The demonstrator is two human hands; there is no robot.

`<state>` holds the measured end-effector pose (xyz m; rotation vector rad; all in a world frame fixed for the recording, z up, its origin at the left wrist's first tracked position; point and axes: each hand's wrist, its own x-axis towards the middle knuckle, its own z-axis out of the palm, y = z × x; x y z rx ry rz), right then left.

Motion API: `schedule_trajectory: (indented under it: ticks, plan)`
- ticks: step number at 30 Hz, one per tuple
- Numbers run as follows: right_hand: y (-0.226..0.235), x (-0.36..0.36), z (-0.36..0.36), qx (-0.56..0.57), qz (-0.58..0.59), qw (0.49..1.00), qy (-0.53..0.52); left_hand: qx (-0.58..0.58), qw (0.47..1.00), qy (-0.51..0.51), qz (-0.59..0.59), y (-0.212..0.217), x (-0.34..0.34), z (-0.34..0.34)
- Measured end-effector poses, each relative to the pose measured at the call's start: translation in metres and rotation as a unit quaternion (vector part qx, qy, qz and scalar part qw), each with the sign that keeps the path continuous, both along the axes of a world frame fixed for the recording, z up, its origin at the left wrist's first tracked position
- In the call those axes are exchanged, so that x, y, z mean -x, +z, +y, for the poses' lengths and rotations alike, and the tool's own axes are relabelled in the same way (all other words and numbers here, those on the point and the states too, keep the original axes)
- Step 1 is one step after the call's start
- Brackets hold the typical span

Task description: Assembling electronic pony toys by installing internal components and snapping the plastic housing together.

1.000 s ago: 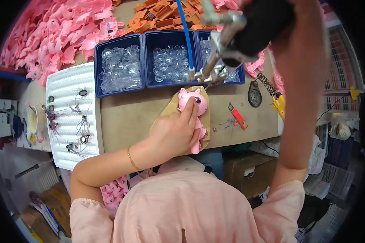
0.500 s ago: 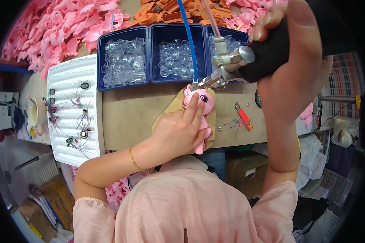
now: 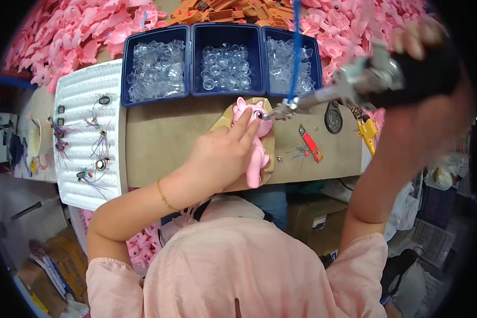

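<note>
A pink toy animal point(image 3: 256, 159) with a big painted eye rests in a yellowish fixture point(image 3: 269, 139) on the bench. My left hand point(image 3: 223, 153) holds it down, index and middle fingers stretched over its head and the others curled at its body. High on the right, my right hand point(image 3: 424, 79) is wrapped round a black-bodied tool point(image 3: 416, 79) with a metal nozzle and a blue tube point(image 3: 296, 58). The nozzle tip is at the toy's head, beside the eye; whether it touches cannot be made out. Motion blurs the right hand and tool.
Blue bins point(image 3: 192, 63) of clear plastic parts stand behind the toy. A white ridged tray point(image 3: 85, 175) with wired components lies left. Red-handled cutters point(image 3: 311, 146), a black oval part point(image 3: 333, 117) and a yellow tool point(image 3: 367, 135) lie right. Pink point(image 3: 79, 32) and orange parts point(image 3: 222, 13) are heaped behind.
The nozzle has shifted from the top of the toy's head to the right, near the eye. My right hand has moved right with the tool. My left hand stays on the toy.
</note>
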<state>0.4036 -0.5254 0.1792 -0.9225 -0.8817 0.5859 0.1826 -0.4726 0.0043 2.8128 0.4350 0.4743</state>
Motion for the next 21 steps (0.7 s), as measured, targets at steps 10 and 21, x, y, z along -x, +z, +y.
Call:
schedule_trajectory:
  ticks: [10,21]
  plan:
    - [-0.017,0.073,-0.01,-0.024,-0.093,0.995,-0.002,-0.001,1.0,0.0,0.027,-0.004,0.003,0.001]
    - [-0.034,0.063,0.006,-0.028,-0.115,0.993,-0.021,-0.007,0.998,0.007,0.062,-0.001,0.006,0.002]
